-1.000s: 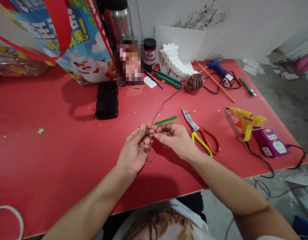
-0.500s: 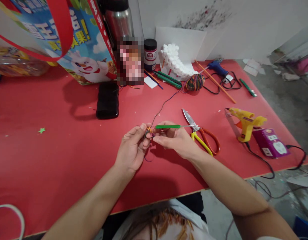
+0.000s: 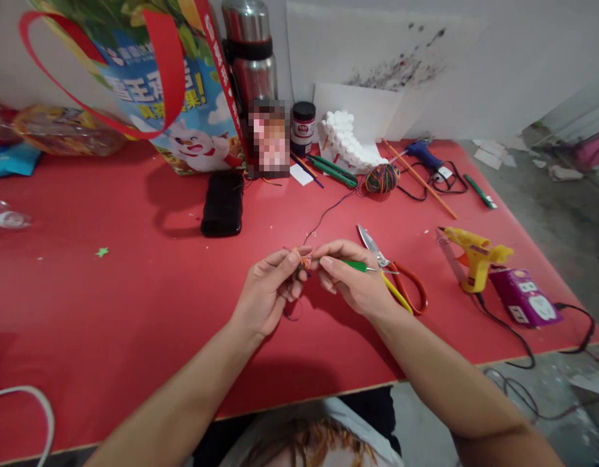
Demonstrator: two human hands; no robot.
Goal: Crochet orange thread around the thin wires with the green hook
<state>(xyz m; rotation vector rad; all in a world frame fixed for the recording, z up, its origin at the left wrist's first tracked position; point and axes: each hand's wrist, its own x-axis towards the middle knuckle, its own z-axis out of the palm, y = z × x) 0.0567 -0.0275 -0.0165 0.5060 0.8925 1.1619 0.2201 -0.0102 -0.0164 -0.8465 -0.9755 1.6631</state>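
Pinched in my left hand [image 3: 268,288] is a small piece of multicoloured crocheted yarn [image 3: 305,262], mostly hidden by the fingers. My right hand [image 3: 351,275] grips a crochet hook with a green handle [image 3: 356,265]; its front end points left at the yarn piece, and its thin rear end sticks out to the right. From the piece, a dark strand [image 3: 323,216] runs up to a ball of multicoloured yarn [image 3: 382,178]. A loose yarn tail [image 3: 290,317] hangs below my left hand.
Right of my right hand lie scissors with orange and yellow handles [image 3: 410,285]. Farther right are a yellow glue gun [image 3: 476,253] and a purple box [image 3: 526,297]. A black case [image 3: 222,204], a steel flask [image 3: 253,71], a jar [image 3: 303,128] and a printed bag [image 3: 183,97] stand behind.
My right hand has turned the crochet hook; its handle, lying level before, now slants down to the right and is more covered by the fingers. The whole view has shifted slightly.
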